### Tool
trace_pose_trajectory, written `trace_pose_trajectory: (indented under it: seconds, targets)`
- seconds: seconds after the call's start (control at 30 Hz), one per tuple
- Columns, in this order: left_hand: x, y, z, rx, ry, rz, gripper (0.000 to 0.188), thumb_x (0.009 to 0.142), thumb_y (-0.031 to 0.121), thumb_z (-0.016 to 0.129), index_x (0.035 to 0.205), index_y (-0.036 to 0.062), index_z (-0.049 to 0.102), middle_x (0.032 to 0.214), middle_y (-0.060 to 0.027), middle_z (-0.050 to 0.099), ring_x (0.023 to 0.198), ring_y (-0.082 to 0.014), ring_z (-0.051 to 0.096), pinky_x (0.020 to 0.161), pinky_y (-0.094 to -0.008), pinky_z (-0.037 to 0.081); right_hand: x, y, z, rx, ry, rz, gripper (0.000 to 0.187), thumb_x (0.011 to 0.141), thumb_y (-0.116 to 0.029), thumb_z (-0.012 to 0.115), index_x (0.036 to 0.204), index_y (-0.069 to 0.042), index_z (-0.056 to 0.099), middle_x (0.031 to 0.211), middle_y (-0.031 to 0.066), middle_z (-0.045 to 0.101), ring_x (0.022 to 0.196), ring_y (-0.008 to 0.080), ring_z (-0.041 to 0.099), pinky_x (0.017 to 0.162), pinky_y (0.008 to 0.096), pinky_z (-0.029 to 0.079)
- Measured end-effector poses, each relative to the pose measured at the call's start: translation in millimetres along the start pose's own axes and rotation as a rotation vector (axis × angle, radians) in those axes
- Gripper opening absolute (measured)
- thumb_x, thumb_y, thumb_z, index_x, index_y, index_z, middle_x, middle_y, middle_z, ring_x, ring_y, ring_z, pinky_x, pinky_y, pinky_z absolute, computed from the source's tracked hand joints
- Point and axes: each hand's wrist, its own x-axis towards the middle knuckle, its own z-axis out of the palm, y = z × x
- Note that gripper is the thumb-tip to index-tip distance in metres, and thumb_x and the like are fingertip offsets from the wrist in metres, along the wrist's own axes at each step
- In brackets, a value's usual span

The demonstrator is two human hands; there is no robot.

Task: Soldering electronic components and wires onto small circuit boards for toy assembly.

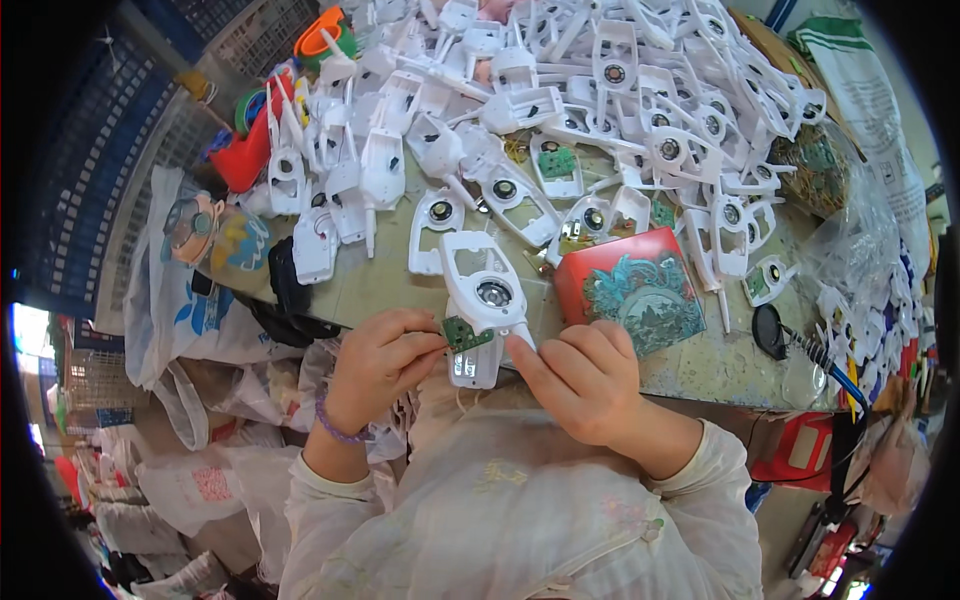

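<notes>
We hold a white plastic shell (482, 305) at the near edge of the desk (690, 360), just in front of our chest, its round black speaker facing up. Our left hand (378, 362) is curled, and its thumb and fingertips pinch a small green circuit board (466, 334) against the lower part of the shell. Our right hand (580, 375) is half closed with the forefinger stretched out, its tip pressing the shell's right side; it wraps around nothing that we can see. Just to the right of the shell lies a red tin (632, 285) with a teal pattern on its lid; the lid is on, so we cannot tell what is inside. Beyond it a big heap of white shells (620, 90) covers most of the desk, some with speakers fitted and a few with green boards showing. At the far right a clear plastic bag (825, 170) holds more green boards. A red plastic tray (245, 150) stands at the left of the heap, with an orange and green one (322, 35) farther back. A black cable (800, 345) with a round head lies near the desk's right edge. To the left, below the desk, white sacks and bags (190, 310) are crowded on the floor, and blue crates (90, 160) are stacked behind them.
</notes>
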Motion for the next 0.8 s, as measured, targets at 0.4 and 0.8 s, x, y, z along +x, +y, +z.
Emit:
trace_pose_trajectory:
  seconds: [0.4, 0.8]
  targets:
    - [-31.0, -16.9, 25.0, -0.277, 0.123, -0.304, 0.022, 0.078, 0.015, 0.072, 0.096, 0.0038, 0.064, 0.094, -0.0087, 0.063, 0.078, -0.0214, 0.062, 0.067, -0.0295, 0.049, -18.3, -31.7, 41.6, 0.049, -0.165, -0.094, 0.033, 0.069, -0.012, 0.062, 0.100, -0.003, 0.065, 0.072, -0.0012, 0.044, 0.067, 0.0137, 0.048, 0.060, 0.0287, 0.038]
    - [31.7, -2.2, 35.6, -0.265, -0.226, -0.756, 0.072, 0.068, 0.025, 0.083, 0.123, -0.0058, 0.049, 0.100, -0.0118, 0.065, 0.085, -0.0156, 0.063, 0.074, -0.0286, 0.051, -19.9, -39.6, 38.4, 0.168, -0.395, -0.103, 0.037, 0.073, -0.025, 0.069, 0.104, -0.006, 0.064, 0.081, 0.0000, 0.050, 0.074, 0.0156, 0.049, 0.065, 0.0305, 0.038]
